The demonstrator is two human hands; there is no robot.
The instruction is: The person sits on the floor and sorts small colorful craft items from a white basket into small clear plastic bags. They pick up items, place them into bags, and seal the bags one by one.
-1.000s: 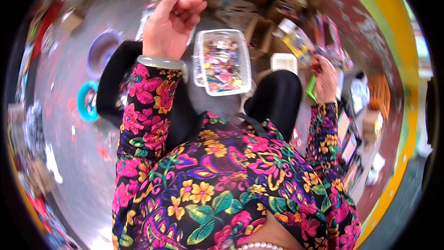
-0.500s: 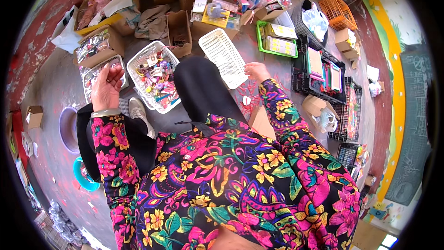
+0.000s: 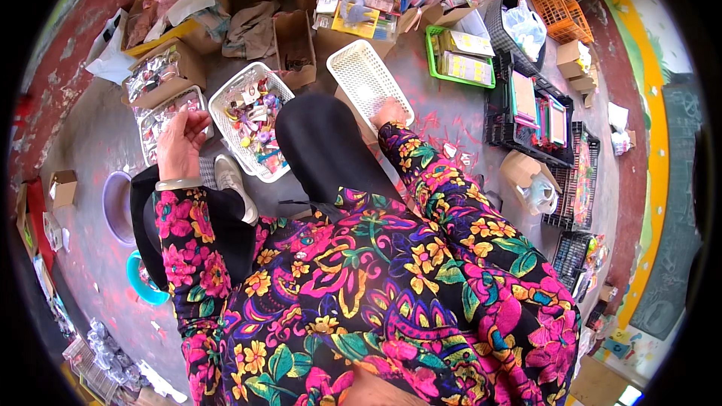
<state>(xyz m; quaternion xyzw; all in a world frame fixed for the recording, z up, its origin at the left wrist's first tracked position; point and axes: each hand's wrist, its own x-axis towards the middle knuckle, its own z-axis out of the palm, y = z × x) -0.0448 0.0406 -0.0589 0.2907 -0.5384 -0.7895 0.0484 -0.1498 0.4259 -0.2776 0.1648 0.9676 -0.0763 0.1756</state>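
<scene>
My left hand (image 3: 183, 139), with a bangle at its wrist, is raised over a tray of small packets (image 3: 174, 107). Its fingers are bent and apart from the thumb, and nothing shows between them. Just right of it a white basket of small colourful trinkets (image 3: 254, 116) stands on the floor. My right hand (image 3: 391, 111) is over the near end of a second white basket (image 3: 359, 71), whose bottom shows bare. Those fingers are bunched downward; anything in them is hidden. My black-clad knee (image 3: 320, 139) rises between both hands.
At the right stand a green tray with packs (image 3: 462, 56), a black crate of notebooks (image 3: 530, 109) and an orange crate (image 3: 560, 11). Cardboard boxes (image 3: 295, 49) line the far side. A purple basin (image 3: 118, 207) and a turquoise one (image 3: 143, 278) lie left. Red scraps litter the floor.
My right hand has moved left, from beside the bare white basket to over its near end. My left hand has shifted slightly right and down, its fingers still bent.
</scene>
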